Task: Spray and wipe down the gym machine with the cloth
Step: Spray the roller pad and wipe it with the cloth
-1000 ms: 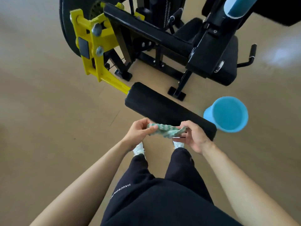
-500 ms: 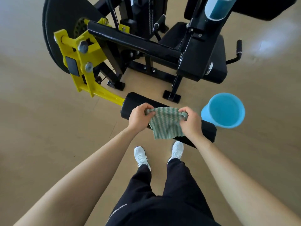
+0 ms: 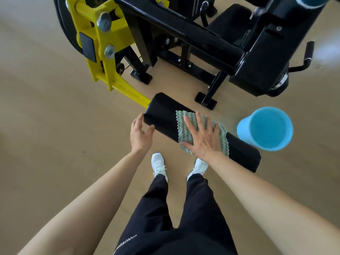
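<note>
Lying flat over the top of the black padded roller [image 3: 200,137], the green-and-white zigzag cloth [image 3: 185,133] was pinned there by the right hand [image 3: 201,138], palm down with fingers spread wide. The left hand [image 3: 140,134] was open and loosely curved, holding nothing, its fingertips at the roller's near end beside the yellow steel arm [image 3: 128,92]. Smooth tan floor [image 3: 55,144] lay bare to the left, while a round blue bucket [image 3: 265,128] stood just beside the roller's far end and the black machine frame [image 3: 202,45] crowded the space behind.
</note>
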`<action>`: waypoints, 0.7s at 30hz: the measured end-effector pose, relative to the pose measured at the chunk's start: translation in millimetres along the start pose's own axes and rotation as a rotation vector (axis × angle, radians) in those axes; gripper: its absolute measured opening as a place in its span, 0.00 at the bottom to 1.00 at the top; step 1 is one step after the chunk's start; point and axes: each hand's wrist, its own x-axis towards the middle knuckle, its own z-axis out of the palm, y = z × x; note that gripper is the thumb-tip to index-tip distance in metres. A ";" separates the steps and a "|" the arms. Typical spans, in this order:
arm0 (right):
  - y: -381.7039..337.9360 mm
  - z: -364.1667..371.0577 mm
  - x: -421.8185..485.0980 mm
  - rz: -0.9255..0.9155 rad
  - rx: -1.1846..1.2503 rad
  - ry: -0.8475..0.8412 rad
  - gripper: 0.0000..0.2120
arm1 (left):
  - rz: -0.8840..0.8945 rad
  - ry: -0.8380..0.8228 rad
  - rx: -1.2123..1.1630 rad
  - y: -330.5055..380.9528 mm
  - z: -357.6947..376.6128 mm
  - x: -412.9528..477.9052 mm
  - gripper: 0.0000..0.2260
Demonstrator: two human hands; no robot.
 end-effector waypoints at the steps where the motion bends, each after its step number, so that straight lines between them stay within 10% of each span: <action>1: -1.5 2.9 3.1 0.000 -0.026 0.026 0.48 | -0.008 -0.043 -0.034 -0.5 -0.1 7.9 0.28; 11: -39.3 6.8 44.3 -0.081 0.001 0.330 0.26 | -0.014 -0.042 -0.107 -5.8 -3.1 27.5 0.22; 21: 3.0 26.2 -25.8 0.188 -0.028 0.300 0.33 | -0.007 -0.030 -0.074 1.5 -3.5 22.3 0.21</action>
